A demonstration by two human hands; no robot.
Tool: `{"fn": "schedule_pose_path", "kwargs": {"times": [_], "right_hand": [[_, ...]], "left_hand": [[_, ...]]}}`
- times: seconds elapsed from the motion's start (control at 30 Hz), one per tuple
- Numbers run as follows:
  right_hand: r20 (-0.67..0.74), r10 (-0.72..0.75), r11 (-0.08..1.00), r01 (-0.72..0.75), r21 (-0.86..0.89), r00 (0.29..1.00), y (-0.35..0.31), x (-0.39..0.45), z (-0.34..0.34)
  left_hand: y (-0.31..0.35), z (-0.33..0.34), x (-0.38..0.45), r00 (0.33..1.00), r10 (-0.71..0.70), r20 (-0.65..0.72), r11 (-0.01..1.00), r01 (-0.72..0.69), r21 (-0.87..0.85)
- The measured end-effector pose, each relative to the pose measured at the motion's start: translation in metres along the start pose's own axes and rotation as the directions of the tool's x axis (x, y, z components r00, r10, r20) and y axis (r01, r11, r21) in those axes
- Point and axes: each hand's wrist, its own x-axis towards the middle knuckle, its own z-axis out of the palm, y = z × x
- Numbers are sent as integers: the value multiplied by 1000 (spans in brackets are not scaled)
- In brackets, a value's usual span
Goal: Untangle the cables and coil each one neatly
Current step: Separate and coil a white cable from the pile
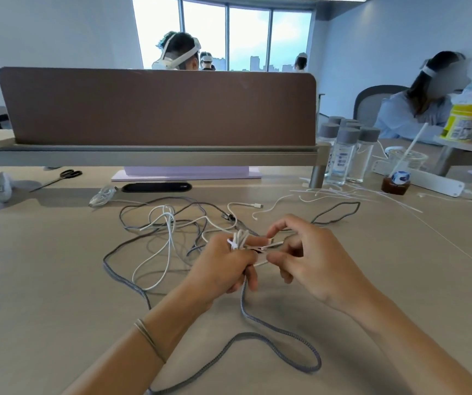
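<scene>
Head view: looks down on a beige counter [44,280] with both hands working over a cable tangle.
Left hand [223,269]: fingers curled round a small bundle of white cable [239,240] wound about its fingers; a grey braided cable [272,326] also runs down out of this fist.
Right hand [309,258]: thumb and fingers pinching the end of the white cable, just beside the left hand.
Grey braided cable: loops on the counter below the hands, then trails off toward the near edge; another stretch curves round left of the hands.
Tangle [172,223]: white and grey cables crossed over each other, lying on the counter behind the hands.
Loose white connector end [257,206]: on the counter beyond the tangle.
Scissors [58,179]: far left, under the divider shelf.
Brown divider panel [158,106]: upright across the counter's back.
Clear bottles [346,149]: grouped at the right, grey caps.
Cup with straw [400,175]: right of the bottles.
</scene>
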Motion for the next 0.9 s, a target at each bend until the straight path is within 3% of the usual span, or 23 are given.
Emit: {"fn": "schedule_pose_path", "kwargs": {"times": [0.13, 0.23, 0.37, 0.47, 0.53, 0.7, 0.8, 0.9], "right_hand": [[11, -39, 978, 35, 208, 999, -16, -7, 15], [-15, -26, 966, 29, 255, 1000, -20, -7, 31], [-42, -54, 983, 60, 176, 998, -18, -8, 39], [-2, -60, 987, 60, 149, 998, -15, -8, 32], [30, -24, 987, 19, 162, 999, -11, -5, 22], [79, 25, 978, -41, 204, 997, -3, 1, 13], [82, 28, 979, -44, 200, 996, -2, 1, 12], [86, 18, 985, -33, 169, 996, -4, -1, 14]], "left_hand": [[-3, 3, -1, 972, 95, -215, 975, -47, 218], [-9, 4, -2, 960, 138, -244, 928, -39, 370], [-11, 5, -4, 963, 136, -232, 929, -43, 366], [0, 4, -4, 992, 104, -79, 962, -80, 263], [5, -1, -3, 997, -18, 70, 994, 11, 105], [8, -15, -1, 931, -85, 356, 948, 185, -258], [7, -15, 0, 892, -127, 435, 844, 327, -425], [3, -8, 2, 910, -201, 362, 861, 340, -377]]}}
